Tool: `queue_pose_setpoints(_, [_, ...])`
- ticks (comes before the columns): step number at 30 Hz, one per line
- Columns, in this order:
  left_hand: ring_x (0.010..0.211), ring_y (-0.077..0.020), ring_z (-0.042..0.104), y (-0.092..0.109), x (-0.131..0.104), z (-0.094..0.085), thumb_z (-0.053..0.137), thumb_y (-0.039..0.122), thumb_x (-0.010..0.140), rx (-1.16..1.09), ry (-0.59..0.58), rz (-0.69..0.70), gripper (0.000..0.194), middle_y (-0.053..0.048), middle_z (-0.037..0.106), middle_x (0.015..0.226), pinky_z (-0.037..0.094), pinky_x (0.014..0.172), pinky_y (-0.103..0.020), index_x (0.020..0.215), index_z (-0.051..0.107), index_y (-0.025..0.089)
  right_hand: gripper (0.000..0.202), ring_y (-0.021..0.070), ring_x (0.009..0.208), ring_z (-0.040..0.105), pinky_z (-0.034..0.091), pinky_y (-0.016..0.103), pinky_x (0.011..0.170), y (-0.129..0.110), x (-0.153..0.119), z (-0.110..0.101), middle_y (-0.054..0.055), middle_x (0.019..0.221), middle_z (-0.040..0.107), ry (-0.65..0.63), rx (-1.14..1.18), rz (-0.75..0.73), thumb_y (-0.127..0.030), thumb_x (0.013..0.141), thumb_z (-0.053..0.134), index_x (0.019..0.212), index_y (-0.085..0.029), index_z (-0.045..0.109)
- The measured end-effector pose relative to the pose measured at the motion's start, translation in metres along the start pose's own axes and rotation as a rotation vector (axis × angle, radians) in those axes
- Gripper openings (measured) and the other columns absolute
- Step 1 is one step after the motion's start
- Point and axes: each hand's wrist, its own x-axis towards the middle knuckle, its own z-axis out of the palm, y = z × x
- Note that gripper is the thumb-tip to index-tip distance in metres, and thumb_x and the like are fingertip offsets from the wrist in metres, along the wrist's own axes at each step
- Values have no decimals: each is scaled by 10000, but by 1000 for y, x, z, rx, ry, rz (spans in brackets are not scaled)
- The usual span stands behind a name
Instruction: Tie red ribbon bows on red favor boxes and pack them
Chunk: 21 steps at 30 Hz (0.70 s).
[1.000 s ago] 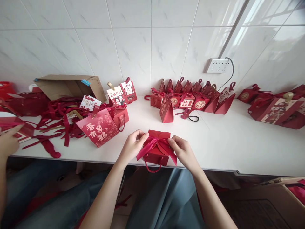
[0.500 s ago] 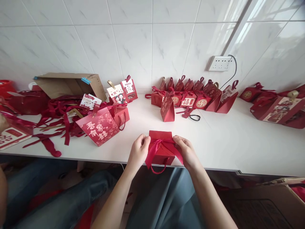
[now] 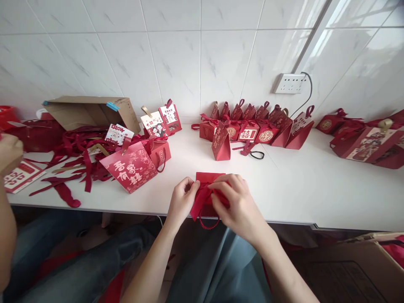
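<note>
Two-handed, handled a crimson ribbon bow (image 3: 198,203) on a small red gift box (image 3: 210,176) at the white desk's (image 3: 290,189) front edge.
Pinched the bow's left side between thumb and finger of the left hand (image 3: 182,198); curled the right hand (image 3: 239,200) over the box's right side, fingertips at the bow's middle, but could not tell their exact grip. Had the red rope handle (image 3: 208,227) drooping past the front edge. Saw a wedge-shaped red box (image 3: 223,147) upright behind, a black loop (image 3: 257,158) nearby, and clustered gift boxes (image 3: 266,135) toward the back edge. Noted a flower-printed box (image 3: 128,169) and tangled ribbons (image 3: 87,172) leftward, a co-worker's hand (image 3: 10,151) farther out.
</note>
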Motion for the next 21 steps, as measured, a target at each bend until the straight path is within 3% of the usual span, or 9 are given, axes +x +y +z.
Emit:
queue_pose_setpoints(5, [549, -99, 373, 1, 0, 0, 531, 418, 823, 5, 12, 29, 339, 63, 370, 559, 324, 525, -221, 605, 388, 201, 354, 295, 1044, 565, 374, 527, 953, -7, -9, 20, 138, 1125, 642, -117, -210, -159, -299, 851, 610, 1161, -129, 583])
queue_pose_setpoints(9, [547, -100, 367, 3, 0, 1, 522, 393, 826, 27, 24, 55, 329, 63, 360, 553, 326, 531, -227, 598, 381, 203, 243, 249, 1081, 591, 297, 522, 1041, 2, -20, 28, 103, 1080, 692, 4, -249, -263, -158, 917, 523, 1152, -143, 581])
queue_pose_setpoints(13, [542, -104, 363, 3, 0, 3, 499, 398, 834, 70, 61, 75, 341, 63, 340, 547, 335, 546, -236, 592, 349, 210, 252, 178, 974, 648, 357, 449, 1026, 10, -29, 29, 57, 969, 725, 131, -115, -335, -79, 940, 434, 1089, -175, 613])
queue_pose_setpoints(17, [569, -121, 437, 5, -3, 2, 502, 397, 828, 148, 100, 90, 289, 50, 414, 585, 384, 589, -253, 632, 395, 215, 273, 195, 966, 657, 421, 448, 966, 16, -36, 28, 86, 976, 729, 214, -37, -363, -73, 929, 448, 1137, -151, 607])
queue_pose_setpoints(21, [873, -175, 570, 18, -2, -1, 528, 312, 818, 217, 147, 320, 118, -25, 590, 899, 444, 821, -301, 880, 528, 212, 360, 209, 1009, 657, 452, 446, 946, 17, -40, 28, 91, 1029, 731, 240, -31, -350, -71, 911, 494, 1249, -171, 564])
